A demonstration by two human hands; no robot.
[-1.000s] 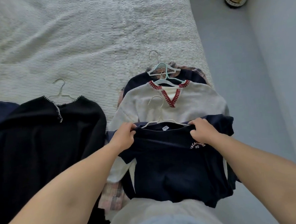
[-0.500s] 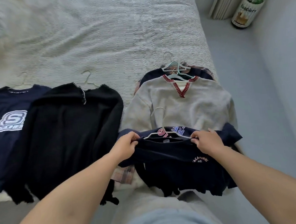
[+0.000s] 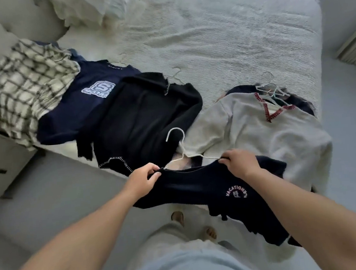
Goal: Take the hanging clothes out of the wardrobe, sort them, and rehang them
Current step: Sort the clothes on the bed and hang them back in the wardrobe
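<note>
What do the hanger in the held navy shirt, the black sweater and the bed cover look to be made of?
White hanger: thin bent rod with a smooth matte finish, probably coated wire or slim plastic; the picture cannot settle which.
Black sweater: soft matte knit, likely wool or acrylic, with pale contrast stitching along its edges.
Bed cover: off-white woven textile with fine raised ribs, cotton-like.

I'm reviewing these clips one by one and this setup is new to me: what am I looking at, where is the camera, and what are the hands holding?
No machine here: a person wears a camera on the head, looking down at their own arms. The left hand and right hand each grip a shoulder of a navy shirt on a white hanger. On the bed lie a plaid shirt, a navy logo shirt, a black sweater and a grey sweater, some on hangers.
</note>
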